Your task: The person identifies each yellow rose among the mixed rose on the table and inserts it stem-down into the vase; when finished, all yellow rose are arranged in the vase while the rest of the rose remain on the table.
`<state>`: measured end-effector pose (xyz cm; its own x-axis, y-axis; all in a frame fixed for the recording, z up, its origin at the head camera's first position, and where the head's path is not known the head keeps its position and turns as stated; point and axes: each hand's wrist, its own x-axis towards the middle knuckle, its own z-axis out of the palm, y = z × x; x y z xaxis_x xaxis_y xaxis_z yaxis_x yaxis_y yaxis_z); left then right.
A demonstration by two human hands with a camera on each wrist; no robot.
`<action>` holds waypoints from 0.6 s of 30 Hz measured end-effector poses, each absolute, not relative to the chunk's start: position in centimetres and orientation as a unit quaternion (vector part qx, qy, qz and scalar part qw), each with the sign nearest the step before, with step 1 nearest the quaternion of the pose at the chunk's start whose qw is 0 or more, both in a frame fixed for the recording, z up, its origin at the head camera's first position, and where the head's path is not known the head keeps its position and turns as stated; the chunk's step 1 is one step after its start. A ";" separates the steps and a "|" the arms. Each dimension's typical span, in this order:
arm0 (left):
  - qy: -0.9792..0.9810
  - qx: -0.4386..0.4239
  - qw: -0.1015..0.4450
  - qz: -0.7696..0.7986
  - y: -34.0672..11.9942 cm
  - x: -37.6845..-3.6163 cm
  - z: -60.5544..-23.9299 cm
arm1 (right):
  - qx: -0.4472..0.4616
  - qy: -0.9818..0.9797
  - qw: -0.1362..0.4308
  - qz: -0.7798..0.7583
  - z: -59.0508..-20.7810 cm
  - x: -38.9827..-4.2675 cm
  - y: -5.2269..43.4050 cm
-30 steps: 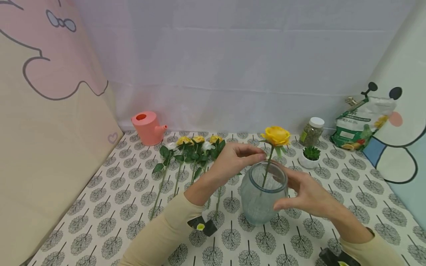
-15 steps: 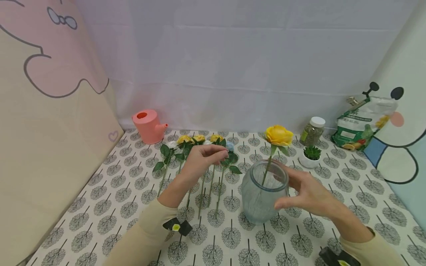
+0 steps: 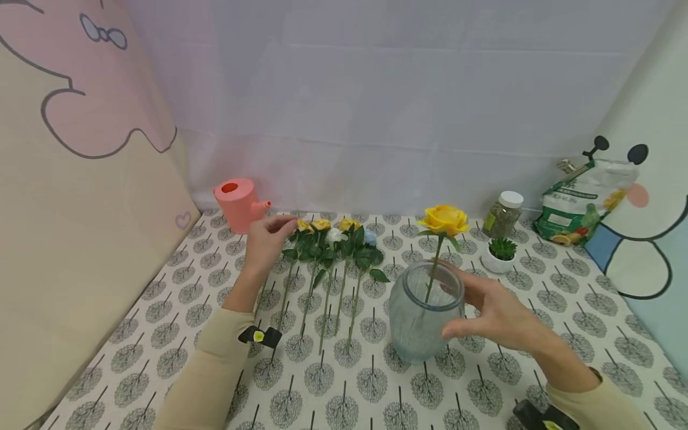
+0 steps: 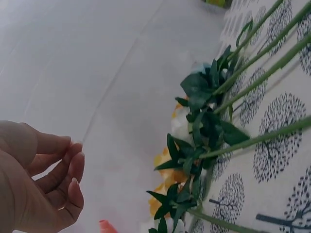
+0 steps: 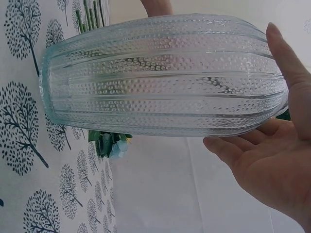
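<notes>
My right hand (image 3: 497,310) holds the ribbed, clear bluish glass vase (image 3: 416,334) near its top, the thumb on the near side and the fingers around the far side. The vase stands upright with one yellow rose (image 3: 445,221) in it, its bloom above the rim. My left hand (image 3: 264,248) hovers at the left end of a row of artificial roses (image 3: 337,235), partly hiding the leftmost one. In the left wrist view, the left hand (image 4: 46,177) has loosely bent fingers, thumb near fingertips, with nothing visible between them. White, yellow and pale blue blooms lie at the row's far end.
A pink watering can (image 3: 238,206) stands behind my left hand. At the back right are a white-capped jar (image 3: 503,216), a small potted succulent (image 3: 501,254) and a green-and-white bag (image 3: 586,203). A tree-print cloth (image 3: 371,388) covers the table.
My left hand has left the vase rim and moved left across the rose row to its far left end. The right hand keeps its place on the vase, and the yellow rose stays inside.
</notes>
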<state>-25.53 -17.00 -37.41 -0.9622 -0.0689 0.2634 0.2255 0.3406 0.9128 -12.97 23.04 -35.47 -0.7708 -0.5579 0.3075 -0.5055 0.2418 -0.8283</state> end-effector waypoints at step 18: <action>-0.936 -0.002 0.081 -0.344 -18.6 -27.6 -42.2 | -0.337 0.786 0.027 -0.518 -35.5 -13.0 23.0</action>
